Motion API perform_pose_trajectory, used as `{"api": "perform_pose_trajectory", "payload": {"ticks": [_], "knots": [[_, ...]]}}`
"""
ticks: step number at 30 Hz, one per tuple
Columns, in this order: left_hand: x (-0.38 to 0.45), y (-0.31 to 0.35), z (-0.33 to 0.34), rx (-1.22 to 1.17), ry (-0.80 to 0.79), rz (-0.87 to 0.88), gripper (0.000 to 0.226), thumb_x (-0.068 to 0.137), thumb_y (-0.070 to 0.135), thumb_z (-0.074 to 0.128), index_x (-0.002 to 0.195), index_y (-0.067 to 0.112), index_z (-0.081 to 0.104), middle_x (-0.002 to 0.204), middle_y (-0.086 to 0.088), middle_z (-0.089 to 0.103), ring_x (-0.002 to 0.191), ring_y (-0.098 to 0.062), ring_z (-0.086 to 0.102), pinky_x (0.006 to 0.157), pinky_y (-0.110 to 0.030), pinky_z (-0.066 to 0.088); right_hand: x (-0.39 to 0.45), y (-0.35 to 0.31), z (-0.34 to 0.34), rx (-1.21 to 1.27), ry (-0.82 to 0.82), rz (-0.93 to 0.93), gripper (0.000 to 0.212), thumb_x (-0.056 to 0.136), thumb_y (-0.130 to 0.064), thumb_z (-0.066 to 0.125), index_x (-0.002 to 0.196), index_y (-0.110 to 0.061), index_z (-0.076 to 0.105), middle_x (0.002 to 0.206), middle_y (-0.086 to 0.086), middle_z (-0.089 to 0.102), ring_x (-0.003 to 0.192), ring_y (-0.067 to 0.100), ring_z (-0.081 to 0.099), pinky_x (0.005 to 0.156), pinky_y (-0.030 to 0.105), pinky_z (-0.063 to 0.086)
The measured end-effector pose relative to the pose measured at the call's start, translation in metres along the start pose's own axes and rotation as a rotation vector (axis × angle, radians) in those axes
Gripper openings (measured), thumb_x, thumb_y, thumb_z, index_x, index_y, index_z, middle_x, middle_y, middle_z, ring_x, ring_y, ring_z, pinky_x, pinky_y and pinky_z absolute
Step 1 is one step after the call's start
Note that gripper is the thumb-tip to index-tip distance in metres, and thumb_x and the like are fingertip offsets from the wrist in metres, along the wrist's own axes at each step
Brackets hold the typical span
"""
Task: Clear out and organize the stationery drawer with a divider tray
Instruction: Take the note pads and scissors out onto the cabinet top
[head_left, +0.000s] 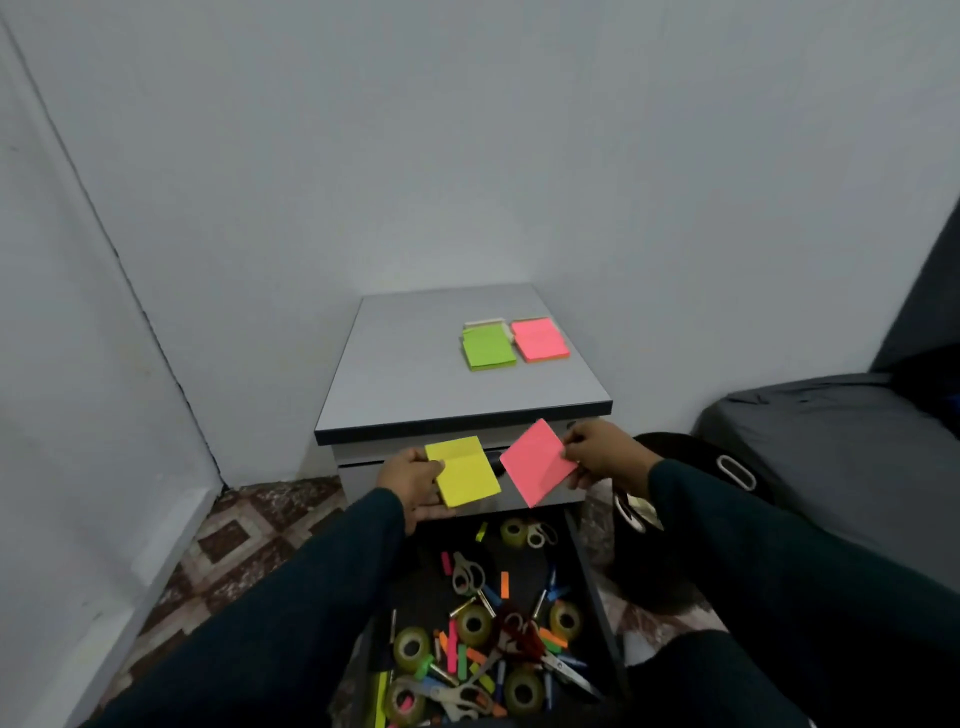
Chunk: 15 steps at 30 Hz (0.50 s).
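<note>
Four sticky-note pads (462, 470): two held, two on the cabinet (395, 374). About six tape rolls (474, 624) and three scissors (467, 574) in the drawer (592, 582).

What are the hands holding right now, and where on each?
Left hand grips the yellow sticky-note pad by its left edge; right hand pinches the pink sticky-note pad at its right corner.

Pale grey wall (467, 130) fills the view far beyond the fingertips, w/ a corner seam (93, 218) running down at the far left. Patterned brown-and-cream floor tiles (228, 540) lie below and left of the fingers. Out past the fingers on the right: a dark grey cushioned seat (831, 447), and nearer in, a black bag-like item (670, 467) w/ a white oval ring (735, 472) on it, just beside the fingers.
</note>
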<state>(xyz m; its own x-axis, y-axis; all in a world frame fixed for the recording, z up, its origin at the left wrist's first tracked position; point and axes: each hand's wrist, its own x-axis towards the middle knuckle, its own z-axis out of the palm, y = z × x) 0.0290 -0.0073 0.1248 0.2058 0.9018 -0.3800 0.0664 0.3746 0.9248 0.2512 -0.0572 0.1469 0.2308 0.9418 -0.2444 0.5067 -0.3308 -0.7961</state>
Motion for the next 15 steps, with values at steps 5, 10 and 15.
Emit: {"api": "perform_pose_trajectory", "payload": {"ticks": [5,10,15], "knots": [[0.005,0.025,0.008,-0.006,-0.026,0.031,0.006,0.098,0.007,0.046,0.104,0.008,0.046,0.094,-0.010,0.056,0.077,-0.026,0.059,0.055,-0.039,0.058,0.008,-0.011,-0.021,0.060,0.034,-0.008,0.013,0.096,-0.001,0.041,0.103,-0.002,0.051,0.074,0.009,0.059,0.056,0.017,0.058,0.044,0.019,0.045],[0.022,0.049,0.017,-0.007,-0.022,0.026,0.009,0.098,0.007,0.046,0.107,0.007,0.046,0.104,-0.015,0.056,0.080,-0.026,0.059,0.076,-0.044,0.051,0.028,-0.020,-0.038,0.137,0.088,0.001,0.012,0.096,0.000,0.043,0.103,-0.001,0.053,0.072,0.011,0.061,0.055,0.015,0.057,0.043,0.017,0.047],[0.055,0.075,0.027,-0.009,-0.017,0.030,0.026,0.096,-0.002,0.046,0.120,0.005,0.047,0.110,-0.016,0.055,0.089,-0.031,0.059,0.076,-0.044,0.051,0.059,-0.024,-0.049,0.267,0.184,0.015,0.013,0.097,0.000,0.042,0.107,-0.004,0.048,0.076,0.013,0.060,0.055,0.016,0.057,0.042,0.017,0.049]]}}
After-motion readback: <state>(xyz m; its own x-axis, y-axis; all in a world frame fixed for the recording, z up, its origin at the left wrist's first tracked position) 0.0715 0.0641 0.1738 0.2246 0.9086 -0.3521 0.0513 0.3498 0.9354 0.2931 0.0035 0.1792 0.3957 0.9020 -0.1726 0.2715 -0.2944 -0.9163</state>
